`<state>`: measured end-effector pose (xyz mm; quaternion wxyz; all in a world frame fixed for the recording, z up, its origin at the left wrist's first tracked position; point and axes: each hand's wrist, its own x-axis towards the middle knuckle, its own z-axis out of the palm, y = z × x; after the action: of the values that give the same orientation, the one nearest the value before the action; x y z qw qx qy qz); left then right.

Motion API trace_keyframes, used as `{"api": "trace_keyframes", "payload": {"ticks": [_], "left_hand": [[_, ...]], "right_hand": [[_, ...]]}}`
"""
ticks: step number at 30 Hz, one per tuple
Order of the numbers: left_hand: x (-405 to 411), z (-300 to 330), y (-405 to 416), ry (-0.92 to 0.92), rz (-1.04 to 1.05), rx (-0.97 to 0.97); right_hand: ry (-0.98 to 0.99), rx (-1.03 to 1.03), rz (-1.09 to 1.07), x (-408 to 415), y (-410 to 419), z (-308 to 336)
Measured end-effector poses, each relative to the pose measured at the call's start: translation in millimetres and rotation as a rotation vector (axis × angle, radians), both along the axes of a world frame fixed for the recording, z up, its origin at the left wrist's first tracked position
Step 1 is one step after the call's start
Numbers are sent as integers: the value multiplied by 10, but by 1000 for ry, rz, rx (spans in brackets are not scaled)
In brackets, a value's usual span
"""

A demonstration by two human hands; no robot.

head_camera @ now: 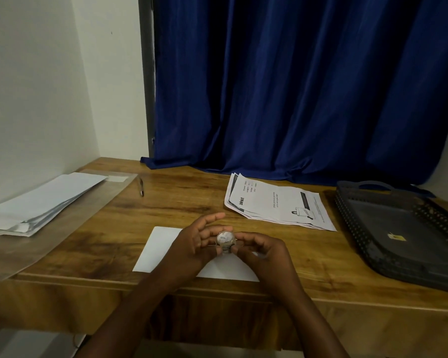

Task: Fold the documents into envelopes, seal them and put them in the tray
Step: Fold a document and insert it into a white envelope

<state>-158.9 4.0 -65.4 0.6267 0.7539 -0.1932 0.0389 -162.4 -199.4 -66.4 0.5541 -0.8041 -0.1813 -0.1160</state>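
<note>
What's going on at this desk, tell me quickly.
A person is stuffing envelopes. Both hands, left hand and right hand, hold a small round object, perhaps a tape roll, above a white envelope on the wooden desk. A stack of printed documents waits behind; the black tray on the right holds no envelopes yet. Spare envelopes and a pen lie to the left.

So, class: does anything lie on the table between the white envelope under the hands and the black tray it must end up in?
Nothing visible does. The envelope lies at the table's front edge, the tray to its right, with bare wood between. The printed documents lie farther back, off that path.
</note>
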Motion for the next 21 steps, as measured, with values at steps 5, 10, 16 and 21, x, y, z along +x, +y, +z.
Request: {"api": "trace_keyframes", "payload": {"ticks": [5,10,16,21], "left_hand": [[-40,20,2,-18,-33,26],[-57,29,-29,4,2,-9],[-57,40,-26,2,-3,4],[-62,41,-25,-5,2,-6]], "right_hand": [[14,79,-1,0,-19,1],[16,120,2,4,-29,-27],[18,128,-12,14,-40,-36],[8,99,-15,-1,-42,-38]]}}
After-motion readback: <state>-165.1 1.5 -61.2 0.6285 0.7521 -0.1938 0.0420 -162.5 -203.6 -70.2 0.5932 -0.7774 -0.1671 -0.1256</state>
